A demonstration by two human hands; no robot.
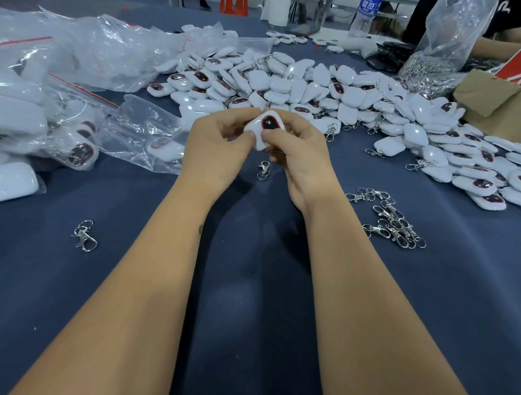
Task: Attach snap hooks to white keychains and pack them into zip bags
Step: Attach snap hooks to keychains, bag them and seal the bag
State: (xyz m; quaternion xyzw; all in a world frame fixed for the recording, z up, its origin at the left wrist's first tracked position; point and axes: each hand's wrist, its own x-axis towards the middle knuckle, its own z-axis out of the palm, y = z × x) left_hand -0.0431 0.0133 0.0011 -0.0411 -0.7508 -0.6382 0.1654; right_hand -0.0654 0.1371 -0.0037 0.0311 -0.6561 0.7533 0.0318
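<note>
grips: my left hand [218, 139] and right hand [299, 147] both pinch one white plastic keychain with dark oval window [265, 128], frame centre
hook: silver metal snap hook [263, 169] dangles just below
risk: I'd guess fumbled ring, hook drops onto tabletop [246, 289]

left hand [218, 142]: fingers curled, pinching; right hand [299, 150]: fingers curled, pinching; forearms extended forward, converging

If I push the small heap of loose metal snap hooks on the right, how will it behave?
The snap hooks would probably drag along together, since they lie tangled. They look thin, so likely light, and might slide easily on the blue cloth.
</note>
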